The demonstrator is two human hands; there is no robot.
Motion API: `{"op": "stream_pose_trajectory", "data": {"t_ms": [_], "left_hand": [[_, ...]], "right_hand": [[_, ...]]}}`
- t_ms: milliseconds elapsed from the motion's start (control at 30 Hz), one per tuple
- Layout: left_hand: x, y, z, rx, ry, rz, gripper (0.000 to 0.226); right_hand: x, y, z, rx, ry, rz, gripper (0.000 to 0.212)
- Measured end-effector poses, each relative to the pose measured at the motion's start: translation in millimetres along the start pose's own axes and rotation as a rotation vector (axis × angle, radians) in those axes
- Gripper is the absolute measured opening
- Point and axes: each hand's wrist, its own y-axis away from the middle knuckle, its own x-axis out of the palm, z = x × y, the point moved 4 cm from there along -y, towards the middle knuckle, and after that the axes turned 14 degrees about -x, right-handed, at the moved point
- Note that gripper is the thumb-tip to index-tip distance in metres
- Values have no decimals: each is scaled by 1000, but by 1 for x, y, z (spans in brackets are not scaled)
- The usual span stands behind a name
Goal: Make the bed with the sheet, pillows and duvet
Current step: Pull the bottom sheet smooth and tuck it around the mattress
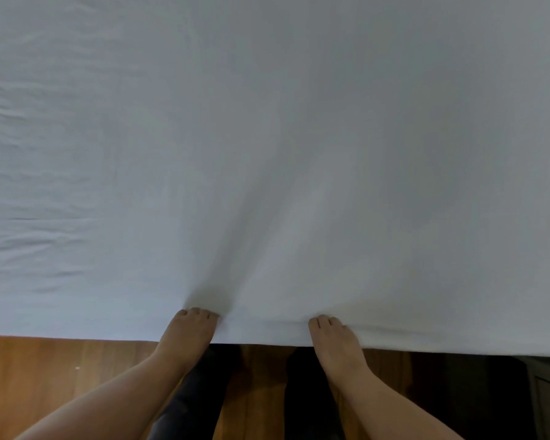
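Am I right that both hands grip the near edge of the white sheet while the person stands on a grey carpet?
Not quite: the head view shows a wooden floor, not carpet. The left hand and right hand do grip the white sheet at its near edge.

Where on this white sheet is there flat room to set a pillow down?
The white sheet lies bare beyond both hands. It is smoothest right of the centre fold; the left side is wrinkled. Only the near edge is taken, gripped by the left hand and right hand.

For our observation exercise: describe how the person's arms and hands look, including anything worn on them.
Both forearms are bare, with no sleeves in view. The left hand and right hand wear no gloves, and no rings, watch or bracelet show. Fingernails look short and unpainted.
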Motion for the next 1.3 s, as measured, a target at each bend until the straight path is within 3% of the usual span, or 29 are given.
{"op": "stream_pose_trajectory", "data": {"t_ms": [133,333,500,533,600,700,800,900,933,967,1033,1167,1300], "left_hand": [[-4,-1,-1,4,-43,17,31],[-9,-10,-4,82,-109,37,44],[-1,-14,3,88,-3,176,49],[-1,-13,4,70,47,199,50],[-7,-10,3,41,135,237,46],[-13,-6,-1,51,167,265,33],[-10,-9,1,34,132,297,43],[-11,-10,3,58,58,234,45],[-15,-8,6,77,59,154,40],[-16,-7,11,84,83,100,36],[-7,-4,24,120,84,119,46],[3,0,56,74,51,-22,49],[9,12,79,22,41,-65,50]], "right_hand": [[-6,-1,-1,-42,0,1,44],[-10,1,-10,-119,19,24,46],[-11,-2,-9,-148,48,79,43],[-14,0,-6,-166,68,85,37],[-15,3,-2,-171,38,179,4],[-5,-3,-1,-211,137,289,27],[-14,-14,3,-173,155,363,29],[-28,-22,12,-69,130,314,10],[-30,-24,14,-11,134,270,19],[-28,-25,17,14,150,281,13],[-21,-28,28,21,153,246,23],[-35,-41,64,-59,84,21,21],[-23,-61,99,-103,45,15,33]]}}
